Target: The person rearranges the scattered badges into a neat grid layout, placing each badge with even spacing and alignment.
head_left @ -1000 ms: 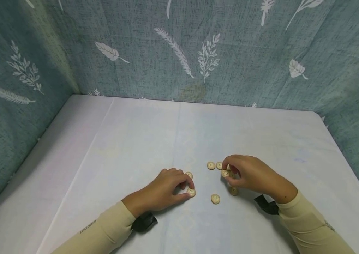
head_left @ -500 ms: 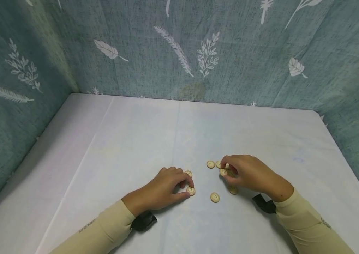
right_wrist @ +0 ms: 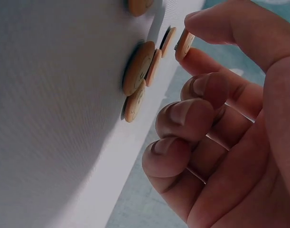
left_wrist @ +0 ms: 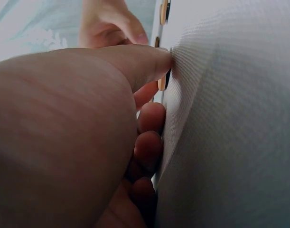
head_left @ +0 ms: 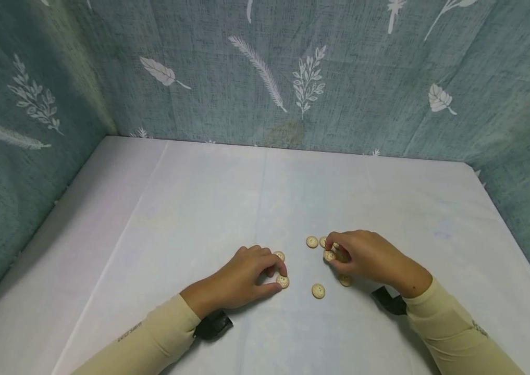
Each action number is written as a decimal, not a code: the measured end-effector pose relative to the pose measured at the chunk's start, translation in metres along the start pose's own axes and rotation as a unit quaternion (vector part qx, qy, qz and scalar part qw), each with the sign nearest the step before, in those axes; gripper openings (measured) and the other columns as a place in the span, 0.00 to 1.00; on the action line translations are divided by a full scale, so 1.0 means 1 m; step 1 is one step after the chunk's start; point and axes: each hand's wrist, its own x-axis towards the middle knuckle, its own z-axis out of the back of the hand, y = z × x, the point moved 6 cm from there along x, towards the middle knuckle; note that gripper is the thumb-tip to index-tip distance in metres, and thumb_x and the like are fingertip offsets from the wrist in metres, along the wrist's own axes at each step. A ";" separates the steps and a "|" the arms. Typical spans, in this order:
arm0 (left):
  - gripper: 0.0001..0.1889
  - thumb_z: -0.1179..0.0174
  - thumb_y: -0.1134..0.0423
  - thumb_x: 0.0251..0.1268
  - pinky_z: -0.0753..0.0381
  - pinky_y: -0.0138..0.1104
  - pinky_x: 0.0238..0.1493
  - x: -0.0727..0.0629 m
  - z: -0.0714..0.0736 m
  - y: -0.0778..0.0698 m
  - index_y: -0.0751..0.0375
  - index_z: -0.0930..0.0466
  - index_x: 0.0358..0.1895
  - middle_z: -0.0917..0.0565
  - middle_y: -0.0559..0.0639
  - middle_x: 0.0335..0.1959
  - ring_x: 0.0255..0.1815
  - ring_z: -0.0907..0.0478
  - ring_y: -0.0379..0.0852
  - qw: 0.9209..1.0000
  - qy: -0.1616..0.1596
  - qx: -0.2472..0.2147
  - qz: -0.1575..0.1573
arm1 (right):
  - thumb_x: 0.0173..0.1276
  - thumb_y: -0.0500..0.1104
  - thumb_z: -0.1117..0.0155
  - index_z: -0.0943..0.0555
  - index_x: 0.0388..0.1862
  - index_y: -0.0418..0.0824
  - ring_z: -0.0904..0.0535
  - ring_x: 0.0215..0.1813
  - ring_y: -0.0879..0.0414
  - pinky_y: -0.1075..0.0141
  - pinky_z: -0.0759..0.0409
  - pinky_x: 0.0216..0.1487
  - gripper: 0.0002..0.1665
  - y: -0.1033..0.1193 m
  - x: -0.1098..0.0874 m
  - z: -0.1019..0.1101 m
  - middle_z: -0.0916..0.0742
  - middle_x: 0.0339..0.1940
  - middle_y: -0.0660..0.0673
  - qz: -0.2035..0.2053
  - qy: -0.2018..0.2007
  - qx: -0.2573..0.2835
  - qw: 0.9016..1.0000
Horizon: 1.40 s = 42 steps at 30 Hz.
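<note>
Thumb and index finger of my left hand [head_left: 248, 278] pinch the edges of a round, pale wooden button [head_left: 283, 282] lying on the white cloth. In the left wrist view the thumb covers most of that button, and the other fingers curl beside the cloth. My right hand [head_left: 372, 258] holds another wooden button [right_wrist: 184, 45] between thumb and index fingertip, tilted and raised off the cloth. Its remaining fingers curl loosely with nothing in them. Below this hand, several buttons [right_wrist: 139, 69] lie close together, partly overlapping; the head view hides some of them behind the fingers.
One button [head_left: 279, 255] lies just beyond the left index finger. Others rest at the back, a button [head_left: 312, 241] among them, and nearer the front are a button [head_left: 318, 291] and a button [head_left: 346, 280]. Green leaf-patterned fabric [head_left: 227, 94] walls the white-covered table [head_left: 199, 198].
The right hand has shifted slightly left with its pinched button. The left hand stays in place on its button, and the head view has moved a little.
</note>
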 end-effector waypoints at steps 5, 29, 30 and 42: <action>0.08 0.33 0.51 0.65 0.40 0.36 0.46 0.000 -0.002 0.000 0.39 0.20 0.43 0.27 0.34 0.32 0.40 0.32 0.34 1.000 0.008 -0.001 0.008 | 0.62 0.39 0.30 0.19 0.43 0.46 0.34 0.23 0.67 0.71 0.34 0.27 0.11 -0.001 0.000 -0.003 0.27 0.19 0.58 -0.002 0.009 0.001 1.000; 0.07 0.33 0.52 0.65 0.40 0.35 0.45 -0.001 0.002 -0.001 0.39 0.20 0.43 0.27 0.34 0.32 0.40 0.32 0.34 1.000 0.003 -0.005 0.001 | 0.64 0.40 0.32 0.20 0.42 0.46 0.35 0.22 0.67 0.71 0.34 0.27 0.09 -0.001 0.004 -0.009 0.27 0.17 0.60 0.008 0.026 -0.012 1.000; 0.07 0.33 0.52 0.65 0.40 0.36 0.45 -0.001 0.001 -0.001 0.39 0.20 0.43 0.27 0.34 0.32 0.40 0.32 0.34 1.000 0.002 -0.005 0.001 | 0.64 0.40 0.32 0.20 0.42 0.47 0.35 0.22 0.67 0.71 0.34 0.27 0.09 -0.001 0.004 -0.010 0.27 0.17 0.60 0.008 0.026 -0.013 1.000; 0.07 0.33 0.52 0.65 0.40 0.35 0.45 0.000 0.001 0.000 0.39 0.20 0.43 0.27 0.34 0.32 0.40 0.32 0.34 1.000 0.001 -0.002 0.001 | 0.66 0.42 0.32 0.20 0.45 0.47 0.36 0.22 0.67 0.71 0.35 0.26 0.10 -0.003 0.004 -0.009 0.28 0.17 0.59 0.005 0.026 -0.018 0.999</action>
